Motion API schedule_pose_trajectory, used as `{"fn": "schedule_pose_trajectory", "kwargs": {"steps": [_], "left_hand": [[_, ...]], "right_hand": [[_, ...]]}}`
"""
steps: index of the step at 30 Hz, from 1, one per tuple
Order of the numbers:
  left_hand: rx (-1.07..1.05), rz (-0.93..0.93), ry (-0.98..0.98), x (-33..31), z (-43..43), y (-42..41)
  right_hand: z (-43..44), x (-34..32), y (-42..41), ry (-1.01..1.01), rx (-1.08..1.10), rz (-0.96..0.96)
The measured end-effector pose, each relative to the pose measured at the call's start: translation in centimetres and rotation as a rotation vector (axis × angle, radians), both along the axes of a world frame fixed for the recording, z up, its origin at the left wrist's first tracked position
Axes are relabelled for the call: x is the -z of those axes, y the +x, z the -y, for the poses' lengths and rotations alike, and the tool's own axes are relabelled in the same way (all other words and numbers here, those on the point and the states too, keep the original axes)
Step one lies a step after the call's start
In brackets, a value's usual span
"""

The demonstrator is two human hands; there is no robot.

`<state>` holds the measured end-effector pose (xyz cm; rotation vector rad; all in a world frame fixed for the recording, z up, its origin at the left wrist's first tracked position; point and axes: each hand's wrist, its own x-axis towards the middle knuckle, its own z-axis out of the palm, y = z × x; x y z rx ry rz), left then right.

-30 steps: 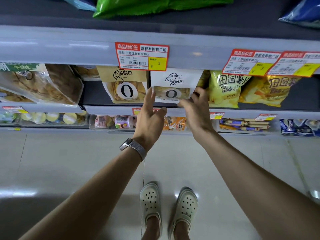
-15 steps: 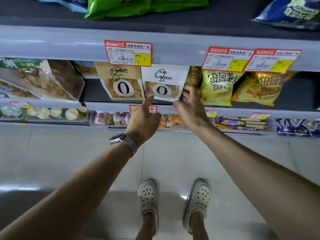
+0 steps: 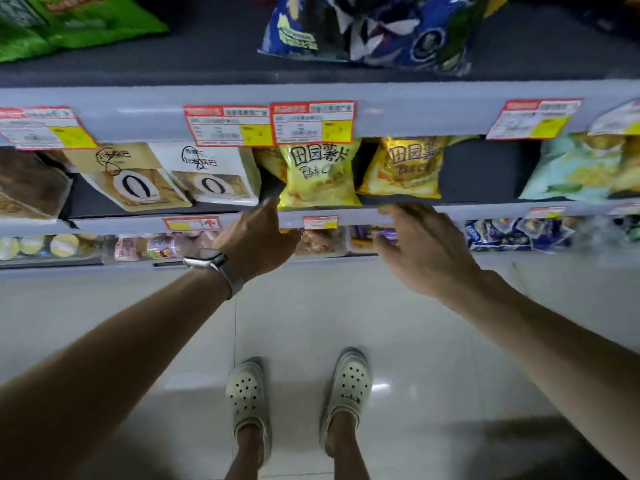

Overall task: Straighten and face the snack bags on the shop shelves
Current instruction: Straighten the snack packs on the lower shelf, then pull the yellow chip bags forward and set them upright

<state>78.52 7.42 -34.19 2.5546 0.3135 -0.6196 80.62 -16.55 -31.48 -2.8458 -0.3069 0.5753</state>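
Mid-frame, my left hand (image 3: 258, 239) and right hand (image 3: 420, 245) hover empty, fingers spread, below the yellow bag (image 3: 317, 174); I should square it gently forward.

Red-and-yellow price tags (image 3: 313, 123), a wristwatch (image 3: 207, 263), pale clogs (image 3: 348, 384) on the tiled floor (image 3: 433, 341).

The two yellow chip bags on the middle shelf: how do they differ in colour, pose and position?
The left chip bag is pale lemon yellow; the right chip bag is a deeper orange-yellow. The left one faces front, nearly straight, while the right one is turned and leans. The left one sits at the shelf edge; the right one sits a little further back. Both carry similar dark lettering, and no hand touches either.
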Motion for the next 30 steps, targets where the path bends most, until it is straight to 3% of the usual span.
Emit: {"fn": "schedule_pose_trajectory", "kwargs": {"steps": [4, 8, 12, 17, 20, 26, 30], "left_hand": [[-0.126, 0.047, -0.029, 0.5, 2.8, 2.5], [-0.299, 0.133, -0.233, 2.3, 2.5, 5.2], [-0.416, 0.171, -0.32, 4.3, 1.6, 7.4], [-0.475, 0.21, -0.478, 7.9, 0.5, 8.8], [-0.511, 0.234, -0.477, 7.5, 1.3, 8.6], [-0.529, 0.333, -0.267, 4.2, 3.9, 7.0], [-0.489, 0.422, -0.292, 4.0, 3.4, 6.0]], "right_hand": [[4.5, 1.3, 2.3, -0.003, 0.174, -0.017], [5.8, 2.7, 4.9, 0.272, 0.448, -0.099], [5.1, 4.2, 7.5, 0.488, 0.676, -0.156], [3.3, 6.3, 9.8, 0.662, 0.739, -0.139], [2.7, 7.1, 11.0, 0.743, 0.758, -0.038], [1.9, 7.8, 11.8, 0.752, 0.836, -0.011], [2.8, 8.3, 11.9, 0.747, 0.864, 0.027]]}}
